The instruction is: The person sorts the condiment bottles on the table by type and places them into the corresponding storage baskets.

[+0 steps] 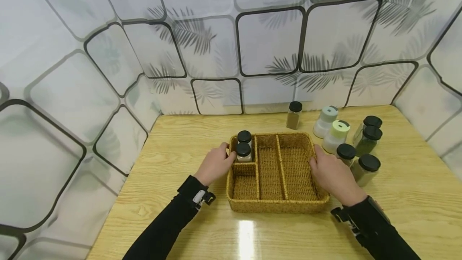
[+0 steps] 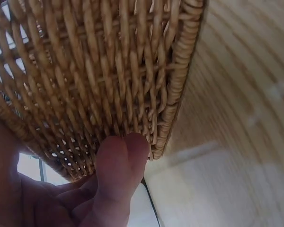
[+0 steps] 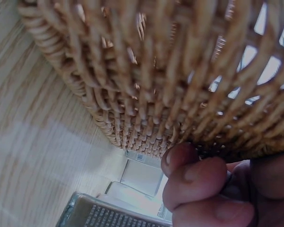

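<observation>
A woven wicker basket (image 1: 279,207) with several compartments lies on the wooden table. Its back left compartment holds two black-lidded jars, a rear jar (image 1: 244,136) and a front jar (image 1: 243,152). My left hand (image 1: 215,164) grips the left side, thumb at the rim beside the jars. In the left wrist view its fingers (image 2: 116,163) press the outer weave (image 2: 94,71). On the opposite side, my right hand (image 1: 333,173) holds the right rim. The right wrist view has its curled fingers (image 3: 196,182) against the outer wall (image 3: 146,85); the thumb is hidden there.
Behind the basket stands a black-lidded spice jar (image 1: 294,115). To its right are a grey-capped shaker (image 1: 325,121) and a green-capped shaker (image 1: 336,136). Several black-lidded jars (image 1: 366,169) crowd close to my right hand. A patterned cloth (image 1: 268,43) hangs behind the table (image 1: 173,139).
</observation>
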The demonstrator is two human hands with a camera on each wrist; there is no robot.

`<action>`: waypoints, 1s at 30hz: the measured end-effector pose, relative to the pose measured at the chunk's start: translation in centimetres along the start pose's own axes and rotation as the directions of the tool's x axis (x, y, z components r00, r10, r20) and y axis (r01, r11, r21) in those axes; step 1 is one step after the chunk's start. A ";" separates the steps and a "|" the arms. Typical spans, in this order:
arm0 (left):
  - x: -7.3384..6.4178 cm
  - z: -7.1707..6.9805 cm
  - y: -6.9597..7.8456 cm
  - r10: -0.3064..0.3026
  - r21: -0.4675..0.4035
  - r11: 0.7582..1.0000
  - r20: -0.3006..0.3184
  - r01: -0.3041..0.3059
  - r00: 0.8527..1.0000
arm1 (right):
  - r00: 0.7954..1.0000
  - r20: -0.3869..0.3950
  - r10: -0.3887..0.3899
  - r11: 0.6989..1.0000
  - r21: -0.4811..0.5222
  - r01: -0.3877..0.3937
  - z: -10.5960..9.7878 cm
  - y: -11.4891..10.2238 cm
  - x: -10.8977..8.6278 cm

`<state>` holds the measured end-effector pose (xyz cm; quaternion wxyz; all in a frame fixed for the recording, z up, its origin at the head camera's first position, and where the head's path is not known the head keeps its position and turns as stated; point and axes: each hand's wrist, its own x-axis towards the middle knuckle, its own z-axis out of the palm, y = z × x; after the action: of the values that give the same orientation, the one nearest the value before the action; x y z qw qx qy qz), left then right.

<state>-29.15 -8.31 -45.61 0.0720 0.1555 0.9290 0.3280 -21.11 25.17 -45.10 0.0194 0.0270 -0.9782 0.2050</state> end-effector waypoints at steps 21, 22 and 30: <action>0.1 0.9 0.5 0.043 -0.041 0.998 0.009 -0.043 0.999 | 1.000 0.008 0.003 1.000 -0.014 -0.003 -0.3 0.3 0.2; 0.1 0.9 0.5 0.045 -0.040 0.998 0.010 -0.045 0.999 | 1.000 0.009 0.000 1.000 -0.016 0.001 -0.3 0.3 0.2; -0.1 0.9 0.3 0.048 -0.007 0.999 -0.005 -0.048 0.999 | 0.999 0.008 -0.035 0.999 -0.039 0.035 -0.5 0.0 0.6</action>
<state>-28.80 -7.55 -46.13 0.0622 0.1767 0.9240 0.3333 -21.68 25.38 -44.61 0.0198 0.0444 -0.9814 0.1855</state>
